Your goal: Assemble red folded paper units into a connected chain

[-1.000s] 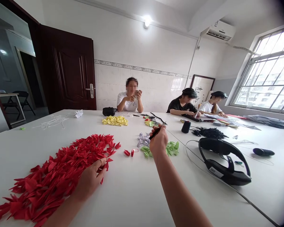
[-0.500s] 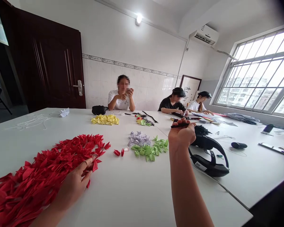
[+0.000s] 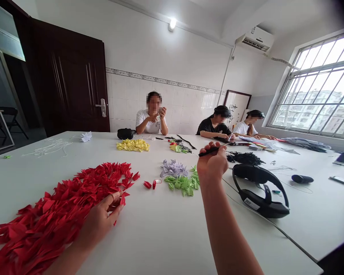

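My left hand (image 3: pixel 103 217) rests at the right edge of a large heap of red folded-paper cranes (image 3: pixel 60 214). Its fingers are closed on a red paper crane (image 3: pixel 123 198), partly hidden by them. Raised above the table, palm up, my right hand (image 3: pixel 213 162) curls round a slim black-handled tool (image 3: pixel 208 151). A thin tip seems to stick out past the thumb; its exact kind is not clear. Left of the right hand lie green paper cranes (image 3: pixel 185 185) and pale purple ones (image 3: pixel 173 168). Two loose red cranes (image 3: pixel 147 185) lie between the heap and the green pile.
A black headset (image 3: pixel 263 208) lies right of my right forearm, by the table seam. Behind it are a bundle of black cords (image 3: pixel 246 158) and a dark cylinder (image 3: pixel 302 178). Yellow paper cranes (image 3: pixel 132 145) and white strings (image 3: pixel 50 147) lie farther back. Three people sit across the table.
The view has swung a little to the left. My right hand has shifted left over the table, with the tool in it. The left hand stays at the heap's edge.
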Tool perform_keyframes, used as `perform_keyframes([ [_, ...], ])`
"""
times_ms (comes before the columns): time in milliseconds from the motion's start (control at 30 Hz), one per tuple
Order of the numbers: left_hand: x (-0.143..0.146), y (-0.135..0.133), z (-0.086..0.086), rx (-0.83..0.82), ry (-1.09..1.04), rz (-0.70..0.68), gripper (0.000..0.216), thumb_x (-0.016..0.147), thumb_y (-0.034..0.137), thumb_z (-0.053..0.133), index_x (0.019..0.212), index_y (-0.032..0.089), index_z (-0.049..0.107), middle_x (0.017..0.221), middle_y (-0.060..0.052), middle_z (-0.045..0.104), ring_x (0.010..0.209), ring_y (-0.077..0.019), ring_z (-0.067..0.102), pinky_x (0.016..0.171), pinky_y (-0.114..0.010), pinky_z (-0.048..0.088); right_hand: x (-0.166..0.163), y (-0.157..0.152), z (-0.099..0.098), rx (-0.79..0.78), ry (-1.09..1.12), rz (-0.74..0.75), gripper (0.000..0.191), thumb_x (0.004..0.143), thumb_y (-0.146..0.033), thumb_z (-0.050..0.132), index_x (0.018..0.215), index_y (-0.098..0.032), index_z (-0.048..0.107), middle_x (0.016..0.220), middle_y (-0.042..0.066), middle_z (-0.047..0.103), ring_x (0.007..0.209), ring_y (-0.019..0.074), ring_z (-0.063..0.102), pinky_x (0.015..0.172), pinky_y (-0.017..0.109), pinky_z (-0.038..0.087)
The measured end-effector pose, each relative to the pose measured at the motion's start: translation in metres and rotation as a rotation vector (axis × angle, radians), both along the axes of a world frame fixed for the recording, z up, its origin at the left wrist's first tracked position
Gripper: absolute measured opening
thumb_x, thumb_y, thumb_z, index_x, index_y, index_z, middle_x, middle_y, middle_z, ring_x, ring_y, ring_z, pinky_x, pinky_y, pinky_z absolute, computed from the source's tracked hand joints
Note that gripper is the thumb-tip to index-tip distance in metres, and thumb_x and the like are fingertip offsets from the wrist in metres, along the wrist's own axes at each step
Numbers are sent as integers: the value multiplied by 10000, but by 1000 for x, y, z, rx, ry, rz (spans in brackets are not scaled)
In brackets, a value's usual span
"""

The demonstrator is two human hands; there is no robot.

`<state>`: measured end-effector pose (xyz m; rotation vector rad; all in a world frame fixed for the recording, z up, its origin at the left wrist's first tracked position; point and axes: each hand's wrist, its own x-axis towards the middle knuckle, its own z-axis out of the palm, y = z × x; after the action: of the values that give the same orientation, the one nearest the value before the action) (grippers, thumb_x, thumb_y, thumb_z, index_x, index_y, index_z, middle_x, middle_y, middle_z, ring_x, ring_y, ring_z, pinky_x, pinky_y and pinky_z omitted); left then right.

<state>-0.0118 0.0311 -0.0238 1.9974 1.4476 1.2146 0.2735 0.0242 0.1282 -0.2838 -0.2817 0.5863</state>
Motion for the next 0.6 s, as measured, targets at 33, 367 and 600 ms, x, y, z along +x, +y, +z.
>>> perform_keyframes([
  [33, 0, 0, 1, -22, 2, -5, 413, 688, 414, 538, 1046, 213, 577, 1025, -27, 672, 874, -185, 641, 785, -289, 530, -10, 1, -1, -15, -28, 44, 198, 907, -244, 289, 813, -178, 450, 659, -37, 469, 483, 43, 440, 425, 155, 352],
  [367, 3, -6, 3, 13, -26, -33, 344, 732, 327, 499, 1031, 188, 596, 1005, -57, 673, 852, -178, 640, 761, -293, 523, 18, 0, -3, 36, 8, -51, 300, 915, -204, 224, 690, -183, 420, 629, -43, 411, 441, 36, 401, 385, 155, 329],
  [600, 6, -9, 5, -14, -16, -67, 280, 747, 321, 497, 962, 191, 620, 953, -56, 678, 838, -178, 635, 741, -290, 523, 31, 1, -4, -13, 73, -60, 341, 930, -213, 180, 680, -172, 408, 662, -32, 422, 457, 34, 418, 376, 144, 344],
])
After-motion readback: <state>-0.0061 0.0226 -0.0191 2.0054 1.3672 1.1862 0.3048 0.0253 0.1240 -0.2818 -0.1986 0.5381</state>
